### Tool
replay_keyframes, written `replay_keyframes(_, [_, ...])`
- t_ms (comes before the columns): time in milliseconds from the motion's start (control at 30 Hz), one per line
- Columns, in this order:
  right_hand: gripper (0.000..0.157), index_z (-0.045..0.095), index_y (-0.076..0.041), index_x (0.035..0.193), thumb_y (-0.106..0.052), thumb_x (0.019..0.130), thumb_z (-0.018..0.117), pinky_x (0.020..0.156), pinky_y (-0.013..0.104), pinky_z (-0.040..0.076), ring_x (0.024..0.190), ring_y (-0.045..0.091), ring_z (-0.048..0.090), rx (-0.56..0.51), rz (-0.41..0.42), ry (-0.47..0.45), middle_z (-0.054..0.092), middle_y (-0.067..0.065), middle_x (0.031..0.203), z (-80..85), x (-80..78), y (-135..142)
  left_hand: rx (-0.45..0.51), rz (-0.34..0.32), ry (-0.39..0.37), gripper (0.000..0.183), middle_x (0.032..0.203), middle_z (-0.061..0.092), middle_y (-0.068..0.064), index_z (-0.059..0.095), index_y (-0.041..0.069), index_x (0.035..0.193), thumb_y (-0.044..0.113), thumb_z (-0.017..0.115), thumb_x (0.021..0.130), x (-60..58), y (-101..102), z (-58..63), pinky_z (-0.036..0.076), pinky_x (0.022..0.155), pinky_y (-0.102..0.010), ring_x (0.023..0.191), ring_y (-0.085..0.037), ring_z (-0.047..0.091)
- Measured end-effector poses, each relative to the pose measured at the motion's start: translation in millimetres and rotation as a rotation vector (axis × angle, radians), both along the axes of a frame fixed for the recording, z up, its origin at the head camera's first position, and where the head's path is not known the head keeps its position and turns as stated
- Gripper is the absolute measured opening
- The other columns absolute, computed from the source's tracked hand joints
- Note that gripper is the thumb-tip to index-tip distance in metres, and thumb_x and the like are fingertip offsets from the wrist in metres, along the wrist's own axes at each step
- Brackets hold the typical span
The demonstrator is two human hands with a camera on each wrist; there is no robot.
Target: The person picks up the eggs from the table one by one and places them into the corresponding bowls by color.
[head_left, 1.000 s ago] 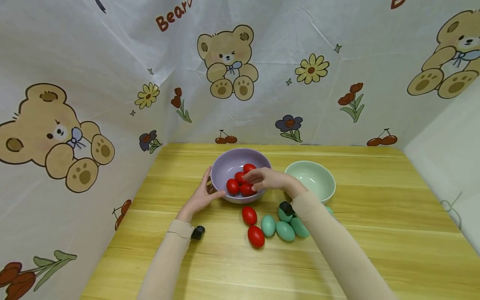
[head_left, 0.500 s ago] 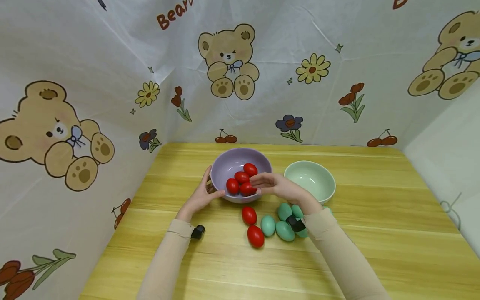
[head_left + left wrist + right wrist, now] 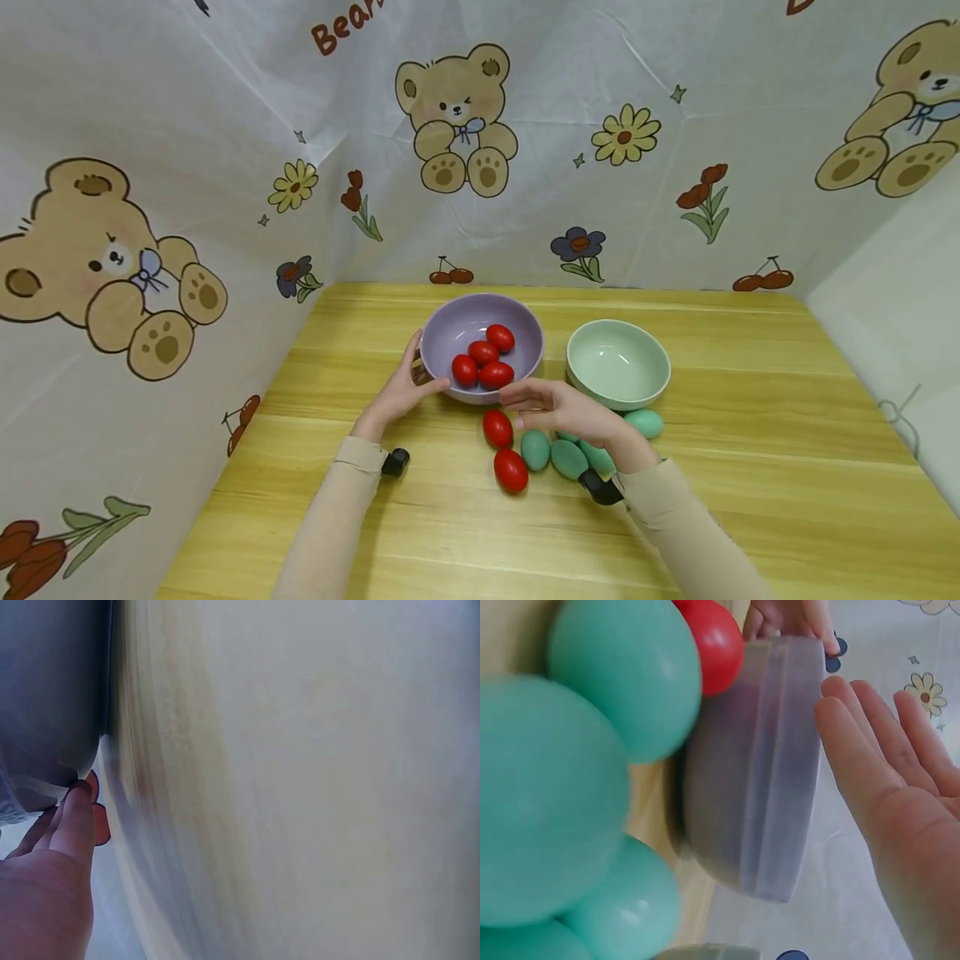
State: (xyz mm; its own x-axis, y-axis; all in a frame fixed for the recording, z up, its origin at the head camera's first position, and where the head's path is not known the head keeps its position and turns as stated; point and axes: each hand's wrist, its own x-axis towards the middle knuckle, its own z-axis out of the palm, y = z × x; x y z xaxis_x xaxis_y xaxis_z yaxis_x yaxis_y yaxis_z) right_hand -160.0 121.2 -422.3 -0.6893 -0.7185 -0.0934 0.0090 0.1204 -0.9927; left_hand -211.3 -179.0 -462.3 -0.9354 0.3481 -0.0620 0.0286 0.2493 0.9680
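Note:
A purple bowl [image 3: 453,329] holds several red eggs [image 3: 497,375]. My left hand [image 3: 397,398] grips its left side, thumb at the front rim and fingers against the outer wall. In the left wrist view, the left fingertips [image 3: 77,796] meet the bowl's underside. Off the bowl's front right rim, my right hand [image 3: 573,414] hovers with extended fingers and holds nothing. Below its fingertips, on the table, lie two loose red eggs, one nearer the bowl [image 3: 498,428] and one nearer me [image 3: 511,472]. Several green eggs [image 3: 536,451] lie beside and under the right hand, partly hidden by it.
A pale green bowl [image 3: 618,358] with nothing in it stands right of the purple bowl. The wooden table [image 3: 765,467] meets a bear-print cloth [image 3: 540,192] at the back and left. A black wrist camera [image 3: 600,488] sits on my right wrist.
My right hand has drawn back from over the red eggs in the purple bowl, toward me and to the right, its fingers extending. My left hand stays at the bowl.

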Motion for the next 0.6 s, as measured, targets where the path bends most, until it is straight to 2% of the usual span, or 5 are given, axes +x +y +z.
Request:
replay_keyframes(333, [0.051, 0.044, 0.005, 0.131, -0.008, 0.086, 0.065, 0.102, 0.044, 0.034, 0.12, 0.036, 0.044, 0.013, -0.005, 0.04, 0.047, 0.021, 0.131, -11.8, 26.7, -3, -0.01, -0.003, 0.011, 0.105, 0.148, 0.013, -0.024, -0.005, 0.017, 0.149, 0.021, 0.074, 0.081, 0.2, 1, 0.8, 0.035, 0.1, -0.041, 0.129, -0.041, 0.029])
replay_keyframes(600, [0.054, 0.046, 0.003, 0.13, -0.01, 0.083, 0.07, 0.103, 0.041, 0.032, 0.124, 0.032, 0.041, 0.035, -0.07, 0.067, 0.046, 0.02, 0.131, -19.9, 48.4, -11, 0.006, -0.005, 0.01, 0.104, 0.147, 0.013, -0.025, -0.006, 0.018, 0.149, 0.018, 0.073, 0.081, 0.2, 0, 0.9, 0.035, 0.1, -0.044, 0.129, -0.042, 0.029])
